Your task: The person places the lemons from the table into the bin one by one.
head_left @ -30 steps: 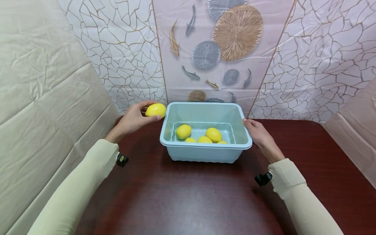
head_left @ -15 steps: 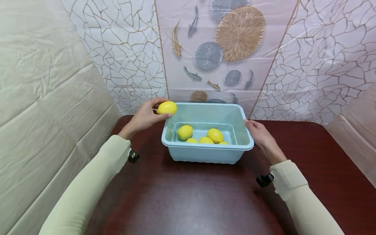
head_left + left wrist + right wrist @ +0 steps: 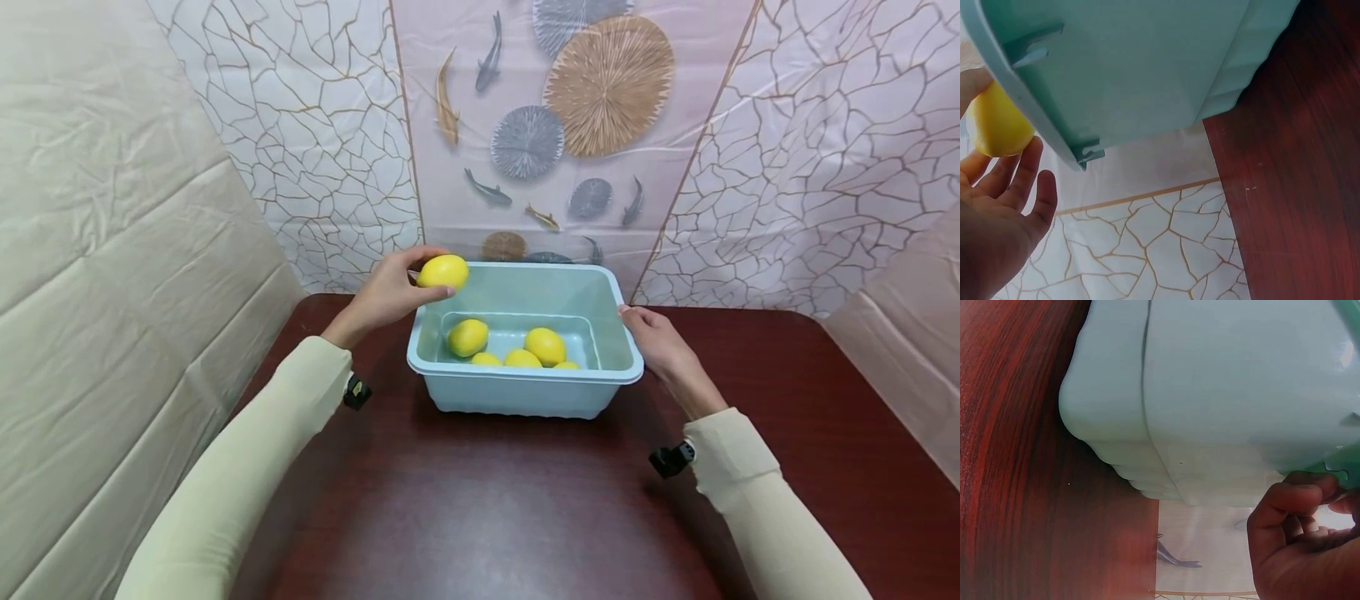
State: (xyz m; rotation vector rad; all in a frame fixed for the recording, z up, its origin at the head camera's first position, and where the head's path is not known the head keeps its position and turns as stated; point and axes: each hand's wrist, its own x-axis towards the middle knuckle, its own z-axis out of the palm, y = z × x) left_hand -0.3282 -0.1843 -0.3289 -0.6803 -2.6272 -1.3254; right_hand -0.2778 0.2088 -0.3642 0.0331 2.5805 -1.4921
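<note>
My left hand (image 3: 393,292) pinches a yellow lemon (image 3: 444,272) between thumb and fingers, above the left rim of a pale blue plastic basin (image 3: 525,392). In the left wrist view that lemon (image 3: 1000,122) shows beside the basin's rim, with the fingertips beneath it. Several more lemons lie on the basin floor, among them one at the left (image 3: 468,337) and one near the middle (image 3: 545,346); the front wall partly hides others. On the basin's right side, my right hand (image 3: 660,342) grips the rim with curled fingers, as the right wrist view also shows.
The basin stands on a dark red-brown wooden table (image 3: 480,500), near its back edge. Behind the table hangs a patterned cloth (image 3: 337,150) with fish and round motifs. A plain beige cloth (image 3: 112,292) borders the left side.
My left hand has carried the lemon rightward, from outside the basin's left edge to above its left rim. The right hand keeps its grip, and the basin stays in place.
</note>
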